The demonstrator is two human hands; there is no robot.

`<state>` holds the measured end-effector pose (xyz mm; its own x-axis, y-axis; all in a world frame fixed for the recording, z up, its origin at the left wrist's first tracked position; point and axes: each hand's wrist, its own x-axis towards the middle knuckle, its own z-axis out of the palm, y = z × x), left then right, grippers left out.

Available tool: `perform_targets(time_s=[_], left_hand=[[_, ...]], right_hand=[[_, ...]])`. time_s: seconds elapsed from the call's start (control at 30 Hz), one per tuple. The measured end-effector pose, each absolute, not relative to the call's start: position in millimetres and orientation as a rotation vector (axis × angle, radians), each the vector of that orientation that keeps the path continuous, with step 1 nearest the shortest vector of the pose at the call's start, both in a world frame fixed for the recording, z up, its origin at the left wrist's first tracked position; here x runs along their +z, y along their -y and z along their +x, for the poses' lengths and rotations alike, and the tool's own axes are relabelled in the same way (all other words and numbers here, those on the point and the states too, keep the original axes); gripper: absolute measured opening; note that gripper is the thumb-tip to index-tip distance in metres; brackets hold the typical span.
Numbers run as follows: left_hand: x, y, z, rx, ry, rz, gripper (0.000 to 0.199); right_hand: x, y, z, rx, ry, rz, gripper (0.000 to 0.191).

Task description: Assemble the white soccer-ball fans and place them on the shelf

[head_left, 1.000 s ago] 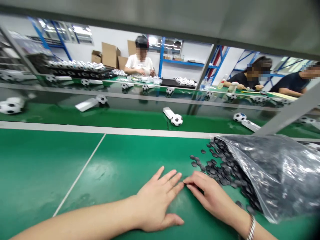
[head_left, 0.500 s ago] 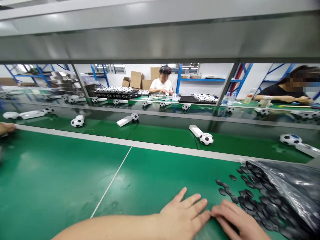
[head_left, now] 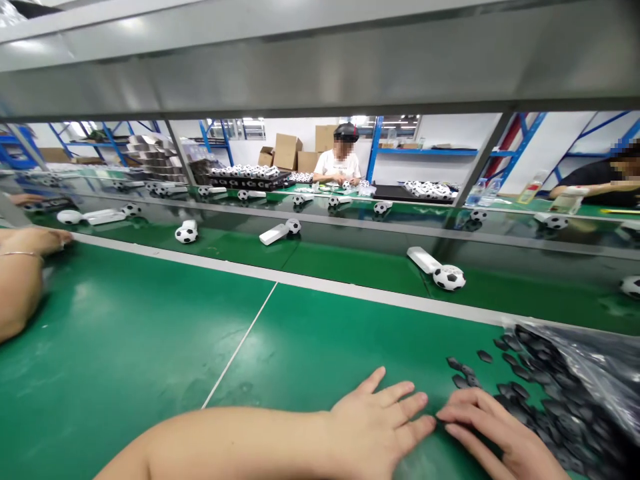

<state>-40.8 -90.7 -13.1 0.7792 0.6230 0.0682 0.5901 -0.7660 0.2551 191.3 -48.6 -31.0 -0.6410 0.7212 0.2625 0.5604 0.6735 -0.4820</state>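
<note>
My left hand (head_left: pixel 383 423) lies flat on the green tabletop (head_left: pixel 150 340), palm down, its fingers spread and nothing under them that I can see. Beside its little finger, my right hand (head_left: pixel 493 427) has thumb and fingertips drawn together. A tiny dark spot shows at those fingertips, too small to make out. Just beyond and to the right of this hand is a heap of small black, angular, flat pieces (head_left: pixel 555 400), spilling from a clear plastic bag (head_left: pixel 605 373). A few loose pieces (head_left: pixel 463 372) lie at the heap's left edge.
Beyond a pale edge strip (head_left: pixel 240 267), a green belt carries white parts with soccer-ball ends (head_left: pixel 449 277). At left rests another person's arm (head_left: pixel 20 280). Across the belt sits a person in a white shirt (head_left: pixel 337 163). A grey metal shelf (head_left: pixel 300 73) hangs overhead.
The view has swung slightly left, so most things appear farther right. More of the other person's arm shows at left. My hands keep nearly the same pose, the left still flat.
</note>
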Motion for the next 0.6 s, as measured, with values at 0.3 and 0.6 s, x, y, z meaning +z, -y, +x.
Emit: perform_targets(time_s=[0.3,0.6], left_hand=[[-6,93,-43,0.242,-0.964,2.699,0.071],[-2,76,-56,0.359,-0.968,2.533,0.069]], right_hand=[[-25,55,186,0.49,2.405,-1.091,0.016],[-26,53,188,0.543,2.446,-1.089,0.018]])
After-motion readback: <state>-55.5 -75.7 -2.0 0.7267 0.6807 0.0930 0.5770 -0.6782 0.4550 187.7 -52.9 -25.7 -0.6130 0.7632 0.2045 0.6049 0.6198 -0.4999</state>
